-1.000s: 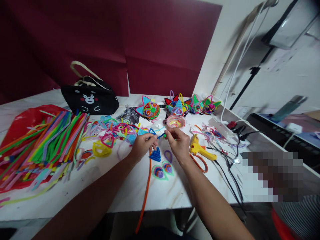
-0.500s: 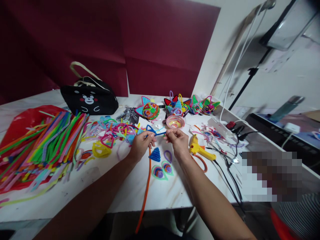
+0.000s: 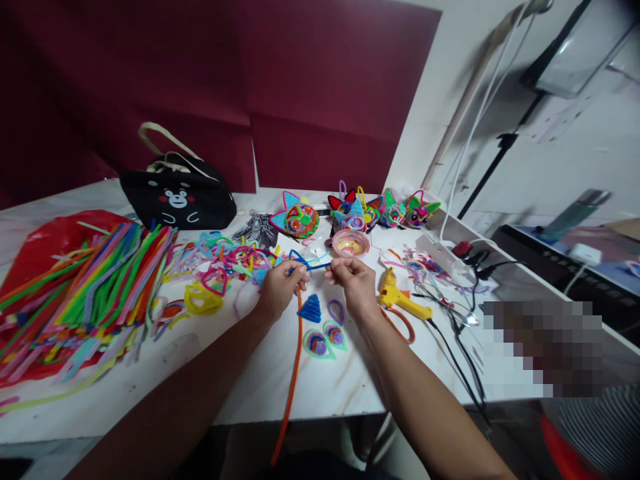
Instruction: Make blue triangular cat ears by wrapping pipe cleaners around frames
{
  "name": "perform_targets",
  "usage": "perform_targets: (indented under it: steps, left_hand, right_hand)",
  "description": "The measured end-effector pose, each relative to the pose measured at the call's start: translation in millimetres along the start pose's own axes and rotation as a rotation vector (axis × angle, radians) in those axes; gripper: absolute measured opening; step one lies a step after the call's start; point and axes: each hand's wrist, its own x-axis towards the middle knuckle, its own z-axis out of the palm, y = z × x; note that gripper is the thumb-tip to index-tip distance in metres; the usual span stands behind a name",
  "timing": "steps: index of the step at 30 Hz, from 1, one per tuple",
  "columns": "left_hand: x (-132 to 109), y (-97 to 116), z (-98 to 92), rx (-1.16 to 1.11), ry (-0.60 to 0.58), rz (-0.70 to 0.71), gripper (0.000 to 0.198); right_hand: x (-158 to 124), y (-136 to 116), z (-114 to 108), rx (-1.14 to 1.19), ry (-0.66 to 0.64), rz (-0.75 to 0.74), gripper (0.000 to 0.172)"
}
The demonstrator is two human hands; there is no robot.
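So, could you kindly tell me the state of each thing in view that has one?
Left hand: closed on the blue pipe cleaner
Right hand: pinching the same piece
Blue pipe cleaner: bent at left, straight between the hands
Orange pipe cleaner: reaching past the edge of the table
Blue triangle: lying flat
Eye pieces: flat, side by side
Purple loop: lying flat
Glue gun: lying down, corded; heat not visible
Black bag: upright, handle raised

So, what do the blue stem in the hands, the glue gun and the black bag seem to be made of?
Blue stem: likely fuzz-covered wire, since it holds a bent loop; its surface is too blurred to confirm.
Glue gun: probably hard, smooth plastic, from its even yellow and moulded shape.
Bag: perhaps matte cloth, from its dull surface and soft outline.
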Motion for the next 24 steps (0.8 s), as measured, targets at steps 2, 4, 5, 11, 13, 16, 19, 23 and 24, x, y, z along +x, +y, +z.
perform_targets:
  steps: [2,4,5,11,13,16,19,23,24]
  left_hand:
    - [-0.7,2.6,0.0,-0.052,-0.005,-0.001,0.021]
    - [-1.3,5.0,-0.2,-0.095,-0.028,-0.006,0.021]
    - [-1.4,5.7,-0.4,-0.101,-0.047,-0.007,0.021]
    - [0.1,4.2,-3.4,0.059,-0.101,0.078,0.017]
    - [0.3,3.4,-4.5,0.118,-0.114,0.110,0.016]
    - [-0.1,2.2,-5.7,0.201,-0.151,0.148,0.016]
    - [0.4,-0.4,-6.3,0.230,-0.209,0.177,0.017]
    - [2.6,-3.9,-6.8,0.100,-0.218,0.134,0.024]
    - [2.9,-4.3,-6.8,0.068,-0.210,0.120,0.025]
  right_hand:
    - [1.2,1.8,-0.5,0.056,0.007,0.049,0.020]
    - [2.2,2.5,-1.3,0.107,0.010,0.097,0.019]
    - [2.6,2.4,-1.8,0.121,0.006,0.111,0.019]
    - [3.3,0.8,-6.4,-0.098,-0.099,-0.067,0.014]
    - [3.3,2.4,-8.8,-0.266,-0.167,-0.133,0.015]
    - [2.7,4.4,-12.2,-0.510,-0.253,-0.250,0.016]
    - [1.7,3.7,-14.0,-0.675,-0.332,-0.368,0.016]
    - [0.8,1.2,-13.9,-0.752,-0.342,-0.383,0.017]
    - [0.7,1.0,-13.6,-0.756,-0.327,-0.381,0.017]
